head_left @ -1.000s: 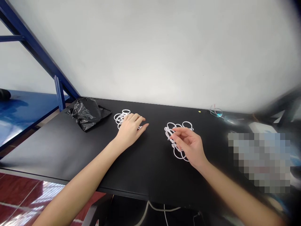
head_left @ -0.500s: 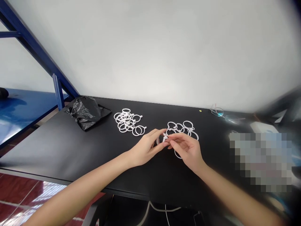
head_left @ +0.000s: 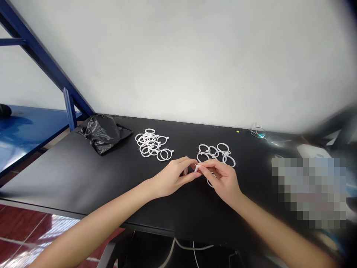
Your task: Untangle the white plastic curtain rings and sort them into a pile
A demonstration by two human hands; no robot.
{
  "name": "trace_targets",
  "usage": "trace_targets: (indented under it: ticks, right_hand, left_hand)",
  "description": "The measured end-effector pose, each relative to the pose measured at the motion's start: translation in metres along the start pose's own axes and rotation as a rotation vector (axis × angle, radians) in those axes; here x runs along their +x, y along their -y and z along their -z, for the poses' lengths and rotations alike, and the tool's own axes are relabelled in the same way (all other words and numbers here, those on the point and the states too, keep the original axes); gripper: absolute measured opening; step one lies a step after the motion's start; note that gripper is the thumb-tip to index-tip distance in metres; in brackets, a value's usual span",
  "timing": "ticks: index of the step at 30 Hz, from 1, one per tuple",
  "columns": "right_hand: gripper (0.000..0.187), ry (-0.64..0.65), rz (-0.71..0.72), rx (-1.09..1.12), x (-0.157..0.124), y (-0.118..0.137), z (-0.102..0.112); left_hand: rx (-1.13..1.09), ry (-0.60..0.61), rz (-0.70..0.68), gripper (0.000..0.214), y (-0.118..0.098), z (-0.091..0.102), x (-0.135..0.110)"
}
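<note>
My left hand grips a white curtain ring between thumb and fingers, and most of the ring is hidden by them. From the other side my right hand pinches at the ring's small end, its fingertips meeting those of the left. Whether the right hand holds a separate small part, I cannot tell. Several loose white curtain rings lie on the table just beyond the right hand, and one ring shows partly beneath it. To the left, a heap of more white curtain rings overlaps on the black tabletop.
A crumpled black plastic bag lies at the table's back left. Eyeglasses rest near the wall at right, beside a blurred-out patch. A blue metal frame slants at left. White cables hang below the black table's front edge.
Both hands stay in nearly the same place. The fingertips have drawn closer together around the ring, and its small white end is now more covered.
</note>
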State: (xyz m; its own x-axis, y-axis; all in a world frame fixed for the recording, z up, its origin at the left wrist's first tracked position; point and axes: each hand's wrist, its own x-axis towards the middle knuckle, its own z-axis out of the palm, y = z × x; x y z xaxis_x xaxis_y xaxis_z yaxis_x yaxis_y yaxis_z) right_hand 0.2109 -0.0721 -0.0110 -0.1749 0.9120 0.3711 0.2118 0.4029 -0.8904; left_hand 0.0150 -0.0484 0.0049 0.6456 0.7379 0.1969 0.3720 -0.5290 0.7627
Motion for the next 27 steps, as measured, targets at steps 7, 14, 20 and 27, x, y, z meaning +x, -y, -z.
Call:
trace_targets:
  ticks: [7, 14, 20, 27]
  right_hand:
    - [0.026, -0.045, -0.084, 0.076, 0.003, 0.000, 0.000]
    - [0.011, -0.197, 0.110, -0.360, 0.014, -0.008, 0.015]
    - [0.005, -0.052, 0.233, -0.721, 0.017, -0.024, 0.021]
    - [0.006, 0.023, 0.233, -0.808, 0.014, -0.022, 0.012]
  left_hand:
    - [0.562, -0.314, 0.017, 0.039, 0.031, 0.026, 0.003]
    - [0.955, -0.382, 0.290, 0.028, 0.069, 0.068, -0.001]
    - [1.060, -0.253, 0.415, 0.031, 0.069, 0.066, -0.005]
    - [1.051, -0.393, 0.309, 0.029, 0.060, 0.060, -0.002]
